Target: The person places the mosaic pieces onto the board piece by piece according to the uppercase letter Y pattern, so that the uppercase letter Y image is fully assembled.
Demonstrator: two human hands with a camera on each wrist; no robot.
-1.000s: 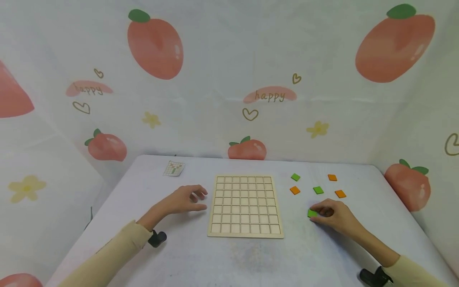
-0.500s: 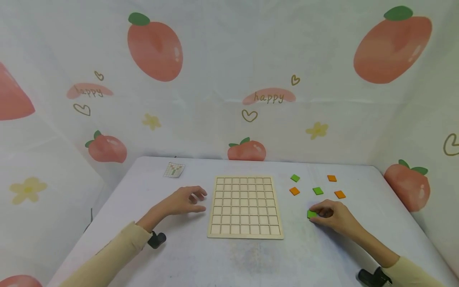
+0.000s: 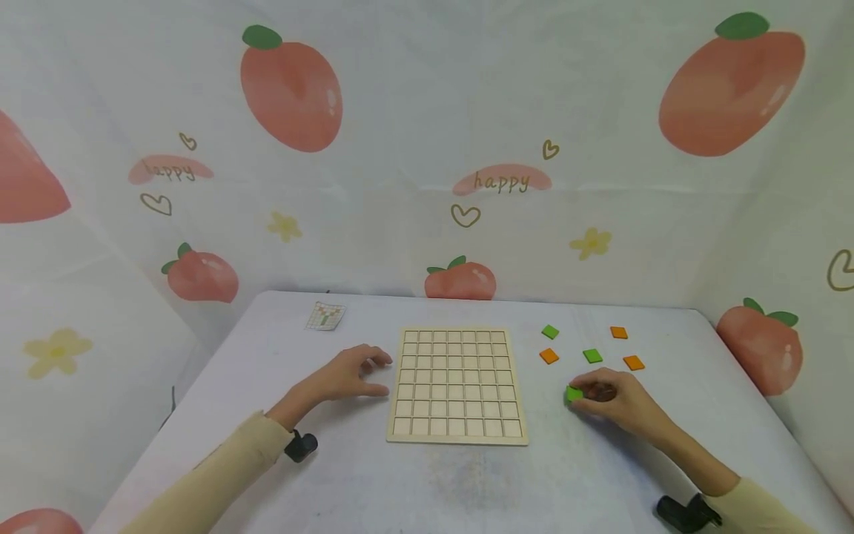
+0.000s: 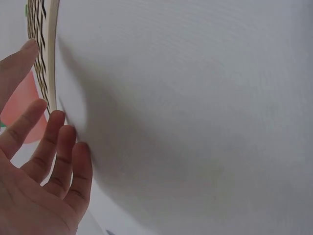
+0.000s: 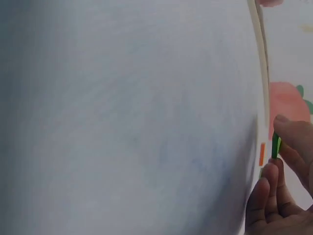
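Between thumb and fingers my right hand (image 3: 617,397) pinches a green square tile (image 3: 574,394), to the right of the pale wooden grid board (image 3: 457,386). The right wrist view shows that green tile (image 5: 276,146) edge-on at the fingertips. My left hand (image 3: 347,373) hovers just left of the board with nothing in it. In the left wrist view the fingers (image 4: 63,152) are spread and relaxed, close to the board's edge (image 4: 53,54). The board's square cells hold no tiles.
Behind the right hand lie two green tiles (image 3: 592,356) and several orange tiles (image 3: 634,362), spread on the white table (image 3: 467,489). A small printed grid card (image 3: 325,316) lies at the back left. A peach-patterned cloth (image 3: 400,148) hangs behind the table.
My right hand has lifted the green tile slightly and brought it a little left, tilting it. My left hand has shifted slightly toward the board. The other tiles lie as before.
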